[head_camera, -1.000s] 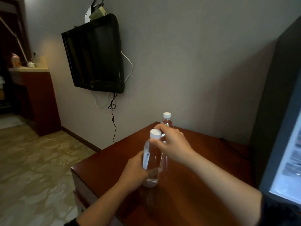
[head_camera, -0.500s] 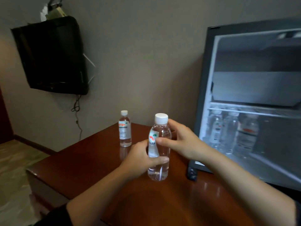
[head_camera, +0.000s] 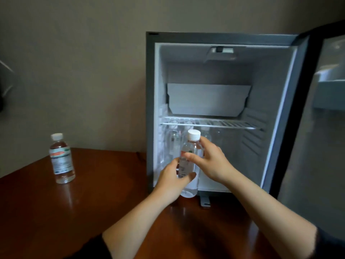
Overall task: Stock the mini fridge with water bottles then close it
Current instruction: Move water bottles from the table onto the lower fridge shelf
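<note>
Both hands hold one clear water bottle [head_camera: 190, 152] with a white cap, upright, right in front of the open mini fridge [head_camera: 150, 101]. My left hand [head_camera: 172, 181] grips its lower half. My right hand [head_camera: 211, 161] grips its upper half from the right. Behind it, on the fridge floor under the wire shelf [head_camera: 211, 124], stand several bottles [head_camera: 173, 141], partly hidden. A second bottle [head_camera: 61, 158] with a red and green label stands alone on the wooden table [head_camera: 93, 193] to the left.
The fridge door [head_camera: 317, 118] stands swung open at the right. The compartment above the wire shelf holds only a grey panel [head_camera: 207, 100] at the back. A grey wall runs behind the table and fridge.
Both hands have carried the bottle rightward from the table to the fridge opening. My view has swung right, so the TV has left the frame and the whole fridge interior shows.
</note>
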{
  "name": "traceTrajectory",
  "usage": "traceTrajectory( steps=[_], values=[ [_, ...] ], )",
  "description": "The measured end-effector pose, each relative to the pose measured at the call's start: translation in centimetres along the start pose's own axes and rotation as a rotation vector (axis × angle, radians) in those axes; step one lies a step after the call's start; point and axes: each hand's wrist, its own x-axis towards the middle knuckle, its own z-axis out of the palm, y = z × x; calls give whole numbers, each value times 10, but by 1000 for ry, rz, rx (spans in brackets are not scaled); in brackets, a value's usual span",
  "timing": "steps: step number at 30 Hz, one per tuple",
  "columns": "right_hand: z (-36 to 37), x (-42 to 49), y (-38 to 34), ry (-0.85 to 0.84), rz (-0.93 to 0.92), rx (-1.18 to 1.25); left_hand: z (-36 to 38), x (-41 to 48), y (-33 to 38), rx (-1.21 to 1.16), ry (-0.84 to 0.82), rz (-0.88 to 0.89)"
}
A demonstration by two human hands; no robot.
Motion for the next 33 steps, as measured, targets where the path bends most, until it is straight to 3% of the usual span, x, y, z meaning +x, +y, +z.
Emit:
traceTrajectory(
  steps=[6,13,24,33],
  values=[
    [-20,8,47,132,206,-26,55,28,4,-89,-43,-63],
    [-25,21,81,181,291,-47,97,45,0,-134,-121,-104],
    [-22,52,111,197,422,13,128,64,-12,-49,-82,-34],
    [-15,80,131,216,387,104,142,92,-15,-54,-60,-46]
  ],
)
